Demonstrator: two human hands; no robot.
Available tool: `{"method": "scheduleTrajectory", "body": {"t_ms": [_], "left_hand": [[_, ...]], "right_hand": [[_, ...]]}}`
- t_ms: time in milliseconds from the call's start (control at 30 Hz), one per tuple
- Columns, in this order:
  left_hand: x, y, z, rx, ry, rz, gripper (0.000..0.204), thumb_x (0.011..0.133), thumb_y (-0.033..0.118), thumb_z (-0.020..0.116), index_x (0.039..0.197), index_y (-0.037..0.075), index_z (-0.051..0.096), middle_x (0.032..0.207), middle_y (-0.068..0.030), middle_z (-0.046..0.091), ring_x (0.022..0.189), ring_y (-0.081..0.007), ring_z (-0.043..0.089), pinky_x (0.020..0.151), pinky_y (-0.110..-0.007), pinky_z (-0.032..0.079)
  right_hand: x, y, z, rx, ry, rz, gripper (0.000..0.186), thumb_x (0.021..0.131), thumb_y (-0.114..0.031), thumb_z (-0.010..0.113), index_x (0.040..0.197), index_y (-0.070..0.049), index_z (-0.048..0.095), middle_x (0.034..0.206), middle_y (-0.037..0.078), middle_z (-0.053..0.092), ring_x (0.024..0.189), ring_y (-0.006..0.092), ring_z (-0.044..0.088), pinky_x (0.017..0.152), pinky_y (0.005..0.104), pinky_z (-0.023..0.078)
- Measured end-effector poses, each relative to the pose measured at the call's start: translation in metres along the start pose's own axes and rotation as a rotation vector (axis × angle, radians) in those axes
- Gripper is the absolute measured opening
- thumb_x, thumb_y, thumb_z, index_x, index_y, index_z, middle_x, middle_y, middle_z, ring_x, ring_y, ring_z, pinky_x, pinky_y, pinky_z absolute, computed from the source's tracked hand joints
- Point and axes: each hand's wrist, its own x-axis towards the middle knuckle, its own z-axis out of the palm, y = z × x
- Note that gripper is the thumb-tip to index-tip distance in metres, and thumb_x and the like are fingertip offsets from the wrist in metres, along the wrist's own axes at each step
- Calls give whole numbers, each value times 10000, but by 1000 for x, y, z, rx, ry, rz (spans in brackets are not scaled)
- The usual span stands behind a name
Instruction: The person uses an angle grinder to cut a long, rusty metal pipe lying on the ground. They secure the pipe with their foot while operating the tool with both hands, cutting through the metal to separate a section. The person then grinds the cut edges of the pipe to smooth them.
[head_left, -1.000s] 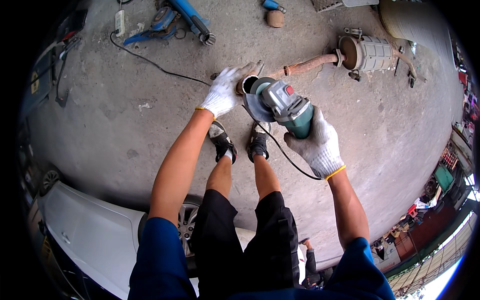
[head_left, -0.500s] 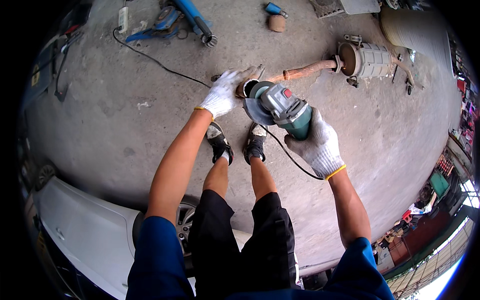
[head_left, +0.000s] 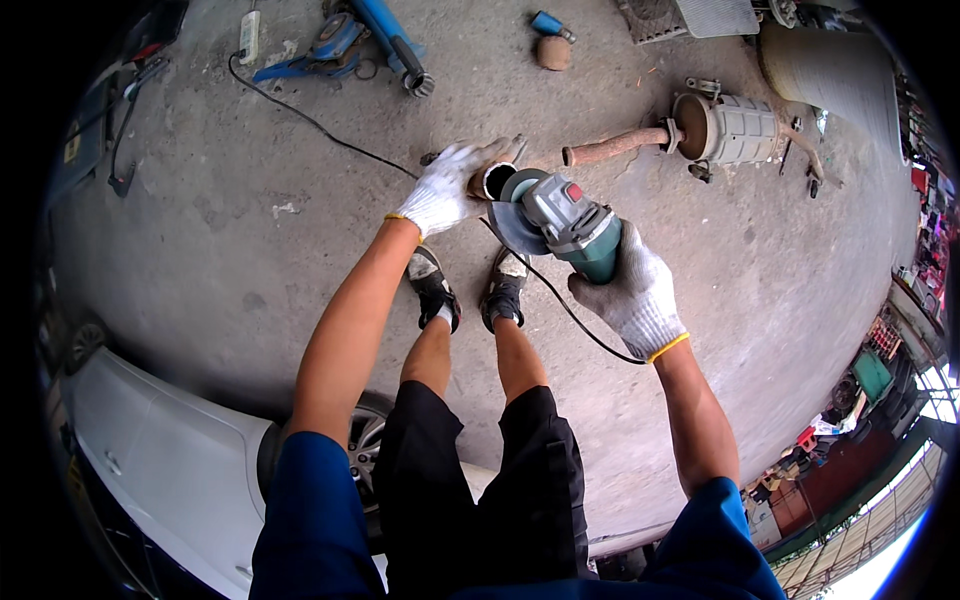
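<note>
In a white work glove, my left hand (head_left: 452, 185) is wrapped round a short rusty metal pipe (head_left: 497, 181), whose round open end faces right. My gloved right hand (head_left: 634, 292) grips the green and grey body of an angle grinder (head_left: 580, 225). The grinder's disc (head_left: 522, 184) is right beside the rim of the pipe; whether they touch I cannot tell. A curved metal guard covers the disc's near side. The black cord (head_left: 580, 318) runs under the grinder and past my right wrist.
A rusty exhaust canister (head_left: 742, 130) with a pipe stub lies on the concrete at right. A blue floor jack (head_left: 385, 40) and a white power strip (head_left: 249, 37) are at the far left. A blue can (head_left: 552, 24) lies farther off. Near left stands a white car (head_left: 165, 440).
Orange sparks that streamed right from the disc over the exhaust pipe are mostly gone, with a few specks farther off. Both hands keep their holds and have barely moved.
</note>
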Motion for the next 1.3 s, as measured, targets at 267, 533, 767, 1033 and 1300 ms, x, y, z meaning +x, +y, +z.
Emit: {"method": "scheduleTrajectory", "body": {"t_ms": [267,533,767,1033,1300], "left_hand": [[1,2,-4,7,-12,-3,925,719,259,786,1506,264,300,1469,-34,441,1281,-309,441,1101,-389,372],[2,-6,-3,4,-16,1,883,739,298,775,1496,236,324,1456,-55,452,1285,-313,437,1099,-392,370],[0,-9,-9,-22,-54,-76,819,736,342,772,1454,206,401,1400,-84,490,1278,-322,440,1085,-399,379],[10,-26,-17,-206,-116,26,692,688,232,788,1331,169,537,1342,-58,540,1251,-300,474,1093,-404,372],[17,-53,-20,-210,-196,155,641,698,247,766,1298,135,571,1293,-83,573,1205,-303,501,1056,-384,401]], "right_hand": [[2,0,1,0,-19,15,686,688,-316,770,1229,-33,457,973,204,672,910,382,665,790,413,539],[7,1,3,21,-26,43,680,658,-321,795,1193,-48,475,992,183,670,921,366,660,800,394,535],[-26,-6,25,297,48,126,653,699,-283,784,1207,-46,450,1007,164,664,900,296,638,791,383,531],[-46,-59,63,276,174,201,690,698,-354,794,1228,-54,469,968,207,680,868,392,676,736,429,554],[-47,-112,90,320,278,371,647,684,-313,760,1205,-50,480,1036,192,667,891,388,667,756,424,548]]}}
